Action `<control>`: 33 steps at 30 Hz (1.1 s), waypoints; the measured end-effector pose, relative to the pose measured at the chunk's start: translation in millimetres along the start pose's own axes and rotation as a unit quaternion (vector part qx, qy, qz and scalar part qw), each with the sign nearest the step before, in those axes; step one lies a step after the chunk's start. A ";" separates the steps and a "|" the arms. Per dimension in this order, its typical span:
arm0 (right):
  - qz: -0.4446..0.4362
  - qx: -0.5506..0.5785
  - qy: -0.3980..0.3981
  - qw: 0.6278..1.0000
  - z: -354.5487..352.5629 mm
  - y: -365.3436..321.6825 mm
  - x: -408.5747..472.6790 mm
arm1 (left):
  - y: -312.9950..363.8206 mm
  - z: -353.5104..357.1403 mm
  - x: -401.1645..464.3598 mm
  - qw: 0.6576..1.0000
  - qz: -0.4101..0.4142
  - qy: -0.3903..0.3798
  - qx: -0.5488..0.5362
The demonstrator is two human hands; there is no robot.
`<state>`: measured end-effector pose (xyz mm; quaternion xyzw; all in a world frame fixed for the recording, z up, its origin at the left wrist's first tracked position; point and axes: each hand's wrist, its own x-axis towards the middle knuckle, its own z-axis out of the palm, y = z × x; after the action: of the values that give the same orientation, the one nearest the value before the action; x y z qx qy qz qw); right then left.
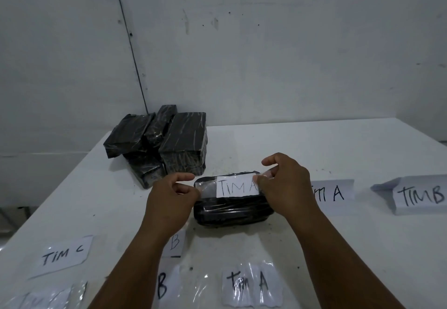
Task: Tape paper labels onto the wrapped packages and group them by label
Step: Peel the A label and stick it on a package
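- Two bare hands meet at the centre of the frame over a black wrapped package (233, 208) lying on the white table (314, 149).
- The left hand (169, 197) and right hand (285, 187) each pinch one end of a clear tape strip (205, 186), stretched taut across a paper label reading "TIM A" (238, 186), likely to lay it flat.
- Unlabelled black packages (164, 139) are piled at upper left.
- Spare labels, among them "TIM C" (61, 255) and "TIM B" (420, 195), lie along the lower edge and at right.

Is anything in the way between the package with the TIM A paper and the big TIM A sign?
Nothing visible on the table lies between the package and the TIM A sign; only the right hand holding the tape overlaps it.
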<state>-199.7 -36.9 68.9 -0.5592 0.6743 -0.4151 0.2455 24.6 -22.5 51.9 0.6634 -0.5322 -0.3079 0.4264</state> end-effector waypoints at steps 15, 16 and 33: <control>0.005 -0.020 -0.019 1.000 11.1 10.4 1.2 | -14.9 12.0 1.8 0.989 0.072 0.086 0.095; 0.005 -0.020 -0.019 1.000 11.8 10.8 2.0 | -14.3 11.2 1.0 0.988 0.075 0.095 0.096; 0.012 -0.016 -0.001 1.000 14.9 18.2 10.4 | -17.2 10.8 7.7 0.990 0.062 0.065 0.108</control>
<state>-200.5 -50.6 47.1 -0.5553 0.6875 -0.4003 0.2423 24.8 -31.4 32.0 0.6895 -0.5740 -0.1780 0.4043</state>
